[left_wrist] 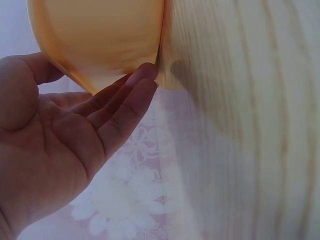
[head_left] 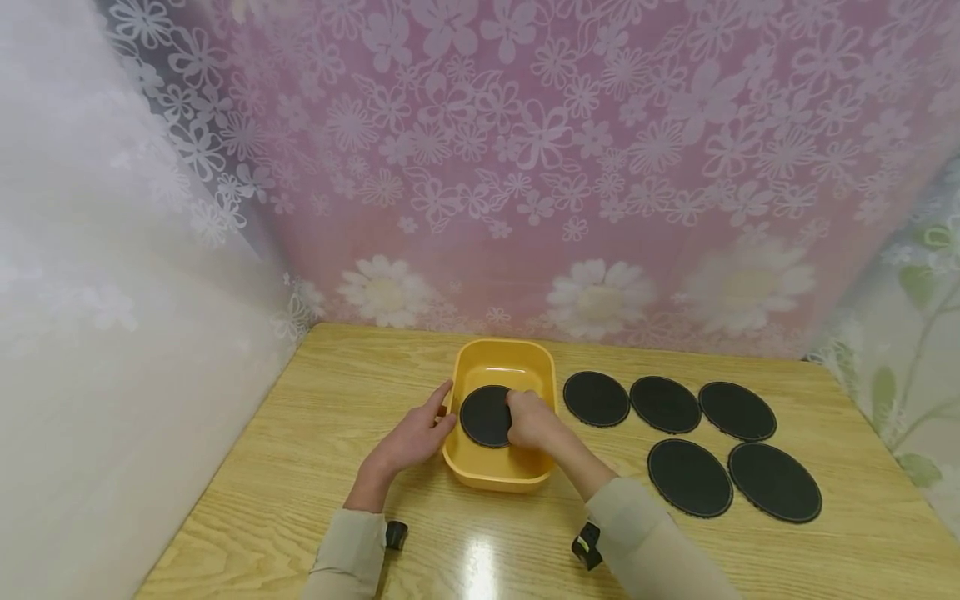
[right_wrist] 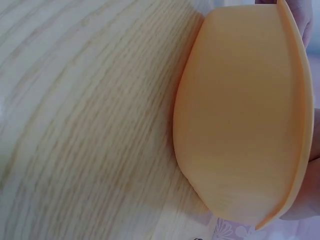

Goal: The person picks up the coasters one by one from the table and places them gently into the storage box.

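A yellow plastic basin stands on the wooden table. My left hand holds its left side, with the thumb at the rim and the fingers along the outer wall; the left wrist view shows this hand close against the wall. Inside the basin, my right hand grips the right edge of a black round coaster. The gripping fingertips are partly hidden in the head view. In the right wrist view the basin's wall hides most of the right hand.
Several more black round coasters lie flat on the table to the right of the basin, including a back-row one close beside it and a front-row one farthest right. A flowered pink curtain hangs behind the table.
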The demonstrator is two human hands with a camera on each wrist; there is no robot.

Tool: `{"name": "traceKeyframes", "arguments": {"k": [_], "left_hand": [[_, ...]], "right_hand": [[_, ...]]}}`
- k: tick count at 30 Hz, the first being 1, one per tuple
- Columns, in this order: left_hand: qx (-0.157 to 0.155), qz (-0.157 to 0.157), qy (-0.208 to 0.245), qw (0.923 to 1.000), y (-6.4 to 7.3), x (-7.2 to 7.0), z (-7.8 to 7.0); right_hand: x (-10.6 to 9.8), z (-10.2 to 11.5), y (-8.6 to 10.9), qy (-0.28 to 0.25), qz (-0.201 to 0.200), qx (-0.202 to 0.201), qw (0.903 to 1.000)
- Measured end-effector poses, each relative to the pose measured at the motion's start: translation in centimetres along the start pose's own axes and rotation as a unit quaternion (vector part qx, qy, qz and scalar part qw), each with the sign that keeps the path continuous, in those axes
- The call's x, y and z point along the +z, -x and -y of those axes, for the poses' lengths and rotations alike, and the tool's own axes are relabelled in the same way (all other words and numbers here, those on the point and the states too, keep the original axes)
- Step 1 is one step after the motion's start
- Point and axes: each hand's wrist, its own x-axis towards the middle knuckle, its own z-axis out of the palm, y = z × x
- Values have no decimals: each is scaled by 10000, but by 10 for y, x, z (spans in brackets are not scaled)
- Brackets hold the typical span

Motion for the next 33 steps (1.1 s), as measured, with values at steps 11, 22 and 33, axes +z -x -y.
{"name": "traceKeyframes", "arguments": {"k": [11, 22, 33], "left_hand": [[49, -21, -20, 10000, 1, 0, -2], [22, -71, -85, 9999, -1, 2, 2], [56, -120, -62, 9999, 0, 2, 1]], "right_hand": [[-2, 2, 5, -42, 62, 55, 10000], [-13, 4, 16, -1257, -386, 74, 9913], [-39, -23, 44, -2455, -1142, -67, 9626]]}}
